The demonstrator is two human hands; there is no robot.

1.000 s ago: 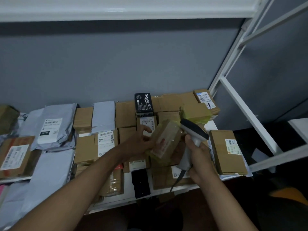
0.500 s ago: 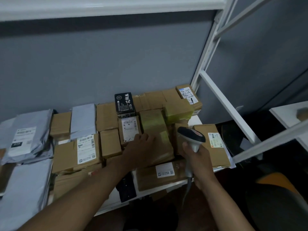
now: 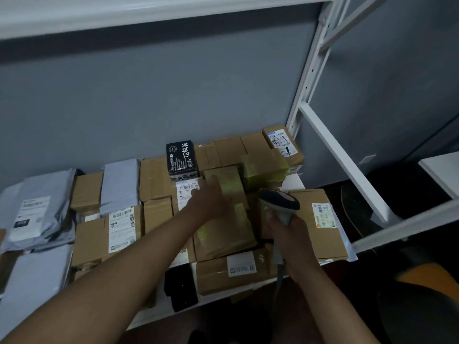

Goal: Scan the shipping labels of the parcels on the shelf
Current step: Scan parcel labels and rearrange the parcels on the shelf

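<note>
Your flat left hand rests on the tape-wrapped brown cardboard parcel, right hand gripping the grey handheld scanner; no label faces up, risking a missed scan.

I see a white shelf packed with brown cardboard parcels. Grey mailer bags lie at its left end, and a black packet sits near the front edge.

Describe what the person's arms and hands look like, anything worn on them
Both forearms are bare as far as the frame shows: no sleeves, gloves or watch in view. The left hand and right hand also carry no visible rings or bands, though the dim light and blur could hide small details. Any sleeve higher up lies outside the picture.
</note>
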